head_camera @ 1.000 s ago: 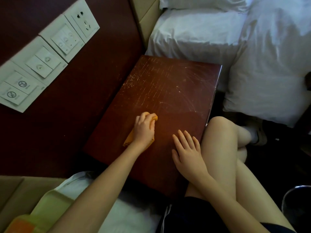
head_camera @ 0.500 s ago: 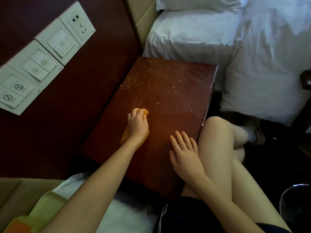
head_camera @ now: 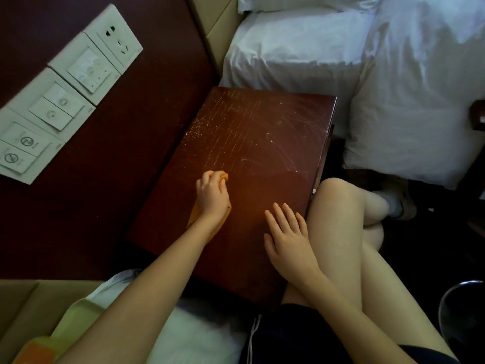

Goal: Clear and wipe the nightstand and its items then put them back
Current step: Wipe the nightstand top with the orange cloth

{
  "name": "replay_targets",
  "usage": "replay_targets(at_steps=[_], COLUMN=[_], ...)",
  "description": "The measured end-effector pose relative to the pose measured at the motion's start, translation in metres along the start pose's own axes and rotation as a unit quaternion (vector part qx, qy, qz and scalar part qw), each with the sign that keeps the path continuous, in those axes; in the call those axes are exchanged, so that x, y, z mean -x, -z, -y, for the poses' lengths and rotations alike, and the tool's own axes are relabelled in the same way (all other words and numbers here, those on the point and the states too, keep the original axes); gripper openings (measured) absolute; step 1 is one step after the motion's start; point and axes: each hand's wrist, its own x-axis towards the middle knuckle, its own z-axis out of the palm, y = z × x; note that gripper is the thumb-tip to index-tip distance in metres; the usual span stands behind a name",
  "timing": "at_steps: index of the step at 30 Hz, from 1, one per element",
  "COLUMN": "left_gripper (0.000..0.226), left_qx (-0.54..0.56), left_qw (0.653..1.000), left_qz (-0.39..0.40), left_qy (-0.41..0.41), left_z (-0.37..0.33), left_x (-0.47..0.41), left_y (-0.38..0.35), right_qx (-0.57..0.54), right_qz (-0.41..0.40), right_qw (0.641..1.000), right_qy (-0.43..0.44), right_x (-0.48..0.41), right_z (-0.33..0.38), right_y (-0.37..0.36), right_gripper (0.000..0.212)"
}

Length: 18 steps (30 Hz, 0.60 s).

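The scene is dim, brightest on the white bedding (head_camera: 393,74). A faint sheen shows scratches on the nightstand (head_camera: 262,143). Edges bend slightly.

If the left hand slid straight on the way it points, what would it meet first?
Nothing on the nightstand: the left hand, gripping the orange cloth, has only bare streaked top ahead. Past the far edge, probably the white bedding.

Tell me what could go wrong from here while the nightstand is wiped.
The orange cloth is bunched small under the left hand, so strokes may miss the pale specks near the wall edge of the nightstand.
The right hand rests flat on the top; the patch under it may be skipped.
Wiping outward could push specks onto the white bedding beside it.
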Motion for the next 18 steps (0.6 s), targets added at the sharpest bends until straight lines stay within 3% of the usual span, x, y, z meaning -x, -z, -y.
replay_targets(at_steps=[3,8,11,18], left_gripper=[0.028,0.03,0.03,0.028], left_qx=[0.005,-0.006,-0.004,-0.003], left_qw=[1.0,0.99,0.983,0.999], left_qz=[-0.003,0.057,0.081,0.019], left_qy=[0.002,-0.128,-0.165,-0.032], left_z=[-0.02,-0.027,-0.007,-0.013], left_x=[0.0,0.022,0.023,0.005], left_y=[-0.006,-0.012,-0.003,-0.001], right_qx=[0.003,0.017,0.014,0.019], right_qz=[0.004,0.007,0.01,0.01], right_qw=[1.0,1.0,1.0,1.0], right_qy=[-0.001,-0.002,-0.001,-0.004], right_x=[0.001,0.001,0.001,0.002], right_z=[0.0,0.0,-0.002,-0.001], right_y=[0.001,0.002,0.001,0.002], right_gripper=[0.05,0.051,0.052,0.051])
